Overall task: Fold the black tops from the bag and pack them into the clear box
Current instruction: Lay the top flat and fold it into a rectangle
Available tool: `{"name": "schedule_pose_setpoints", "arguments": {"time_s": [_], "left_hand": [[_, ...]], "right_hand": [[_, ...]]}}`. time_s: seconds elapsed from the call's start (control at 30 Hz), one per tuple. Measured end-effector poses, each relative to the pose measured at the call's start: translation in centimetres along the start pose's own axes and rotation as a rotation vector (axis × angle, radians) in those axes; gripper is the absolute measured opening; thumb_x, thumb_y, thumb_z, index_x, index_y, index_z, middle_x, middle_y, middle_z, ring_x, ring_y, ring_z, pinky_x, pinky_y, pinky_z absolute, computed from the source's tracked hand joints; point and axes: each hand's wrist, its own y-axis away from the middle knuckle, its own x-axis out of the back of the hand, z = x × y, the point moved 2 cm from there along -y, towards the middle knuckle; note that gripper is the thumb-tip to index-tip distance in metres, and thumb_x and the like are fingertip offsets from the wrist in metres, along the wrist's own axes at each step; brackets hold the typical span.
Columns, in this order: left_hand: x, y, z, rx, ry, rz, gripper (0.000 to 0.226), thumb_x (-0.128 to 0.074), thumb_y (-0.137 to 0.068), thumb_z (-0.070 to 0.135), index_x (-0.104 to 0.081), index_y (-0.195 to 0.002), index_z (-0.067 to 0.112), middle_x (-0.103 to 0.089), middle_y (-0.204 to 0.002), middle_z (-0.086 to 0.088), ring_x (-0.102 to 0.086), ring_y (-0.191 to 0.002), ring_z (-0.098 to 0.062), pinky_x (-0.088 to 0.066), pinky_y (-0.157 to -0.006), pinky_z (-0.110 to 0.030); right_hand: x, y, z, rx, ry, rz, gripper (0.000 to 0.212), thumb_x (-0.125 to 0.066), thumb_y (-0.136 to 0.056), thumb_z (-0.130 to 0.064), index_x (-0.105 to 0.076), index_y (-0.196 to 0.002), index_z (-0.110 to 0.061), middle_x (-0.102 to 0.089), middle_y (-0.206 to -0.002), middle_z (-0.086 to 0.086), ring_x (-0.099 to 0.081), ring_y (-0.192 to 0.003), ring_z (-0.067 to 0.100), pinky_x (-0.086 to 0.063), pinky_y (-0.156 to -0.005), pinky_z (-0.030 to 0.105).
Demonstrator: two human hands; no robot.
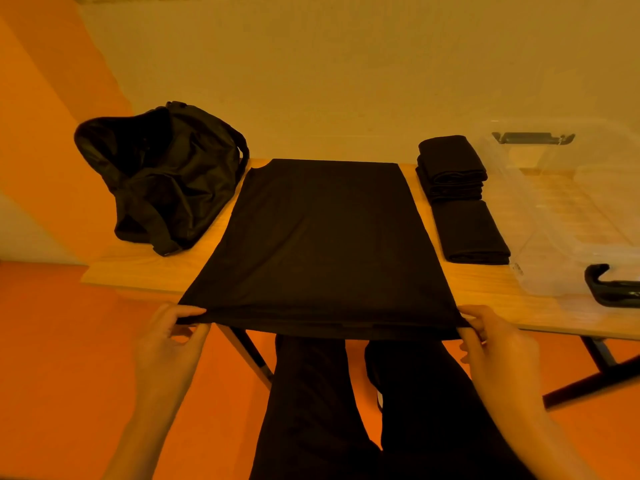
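Wooden table (145, 271) against a pale wall (346, 64), orange floor (52, 341) below it, everything under a warm orange light; that is what the head camera gives me. I see the left hand (166, 341) pinching the near left corner of the top (318, 237), thumb over the hem and fingers curled beneath; the right hand (498, 344) pinches the near right corner the same way; the hem runs taut between the two, just off the table's near edge. From there the top lies flat and smooth across the table to the far edge, where a curved cut shows at its far left corner. Left of the top sits the bag (162, 174), black, slumped, open at the mouth; whether it touches the top's left edge I cannot tell. Right of the top, near its far end, stands a stack of folded tops (450, 168); one more folded top (471, 233) lies against the stack's near side, with a strip of wood between it and the spread top. Further right of the top is the clear box (561, 216), wood grain showing through its walls, a black handle (609, 285) at its near end and a dark clip (533, 137) at its far end. Below the top's hem I see legs in dark trousers (311, 393).
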Motion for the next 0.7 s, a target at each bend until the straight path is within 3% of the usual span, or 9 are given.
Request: {"name": "schedule_pose_setpoints", "arguments": {"time_s": [0.1, 0.2, 0.37, 0.47, 0.53, 0.6, 0.7], "left_hand": [[-0.8, 0.0, 0.1, 0.099, 0.074, 0.084, 0.018, -0.071, -0.091, 0.004, -0.060, -0.090, 0.018, -0.056, -0.096, 0.008, -0.062, -0.086, -0.022, -0.055, -0.060, -0.033], [-1.4, 0.2, -0.3, 0.080, 0.198, -0.036, 0.026, -0.065, -0.089, -0.011, -0.061, -0.085, 0.014, -0.063, -0.099, 0.000, -0.066, -0.086, -0.025, -0.058, -0.057, -0.035], [-0.6, 0.6, -1.2, 0.026, 0.087, -0.082, 0.027, -0.080, -0.076, -0.012, -0.064, -0.073, 0.010, -0.064, -0.079, -0.003, -0.067, -0.076, -0.023, -0.054, -0.062, -0.041], [0.5, 0.6, -2.0, -0.001, 0.022, -0.114, 0.030, -0.077, -0.079, -0.013, -0.062, -0.078, 0.013, -0.062, -0.081, 0.005, -0.068, -0.073, -0.009, -0.055, -0.062, -0.035], [1.2, 0.8, -2.7, -0.044, -0.047, -0.175, 0.033, -0.072, -0.084, -0.011, -0.059, -0.083, 0.019, -0.060, -0.084, 0.012, -0.067, -0.075, -0.004, -0.056, -0.061, -0.030], [1.8, 0.9, -2.9, -0.042, -0.069, -0.213, 0.037, -0.070, -0.087, -0.009, -0.060, -0.088, 0.026, -0.062, -0.086, 0.011, -0.067, -0.075, -0.004, -0.056, -0.061, -0.028], [2.0, 1.2, -2.7, 0.097, 0.109, -0.200, 0.027, -0.069, -0.086, -0.012, -0.073, -0.093, 0.013, -0.066, -0.086, 0.002, -0.070, -0.077, -0.015, -0.060, -0.064, -0.027]], "right_hand": [[-0.2, 0.3, 0.3, 0.123, 0.136, 0.012, 0.025, -0.077, -0.083, -0.003, -0.071, -0.107, -0.009, -0.064, -0.081, -0.003, -0.056, -0.062, 0.009, -0.042, -0.053, 0.020], [0.2, 0.3, -0.1, 0.091, 0.186, 0.026, 0.022, -0.073, -0.085, -0.002, -0.068, -0.106, -0.009, -0.060, -0.083, -0.002, -0.050, -0.059, 0.007, -0.036, -0.047, 0.018], [0.4, 0.2, -0.6, -0.095, 0.045, 0.009, 0.027, -0.061, -0.094, -0.004, -0.046, -0.107, -0.022, -0.060, -0.066, -0.001, -0.060, -0.056, 0.016, -0.054, -0.050, 0.041], [1.0, 0.8, -0.7, -0.017, 0.066, 0.023, 0.038, -0.064, -0.090, 0.002, -0.055, -0.121, -0.017, -0.057, -0.068, -0.006, -0.057, -0.054, 0.012, -0.046, -0.045, 0.030], [1.3, 1.5, -0.7, 0.026, 0.041, 0.014, 0.042, -0.066, -0.088, 0.007, -0.060, -0.122, -0.016, -0.057, -0.078, -0.010, -0.057, -0.060, 0.007, -0.041, -0.052, 0.021], [1.1, 2.0, -0.7, 0.040, -0.058, -0.011, 0.043, -0.064, -0.089, 0.008, -0.061, -0.113, -0.027, -0.060, -0.083, -0.010, -0.062, -0.062, 0.007, -0.043, -0.057, 0.018], [0.8, 2.5, -0.9, 0.020, -0.234, -0.041, 0.047, -0.058, -0.092, 0.007, -0.061, -0.100, -0.039, -0.064, -0.092, -0.008, -0.065, -0.082, 0.000, -0.052, -0.063, 0.017]]}}
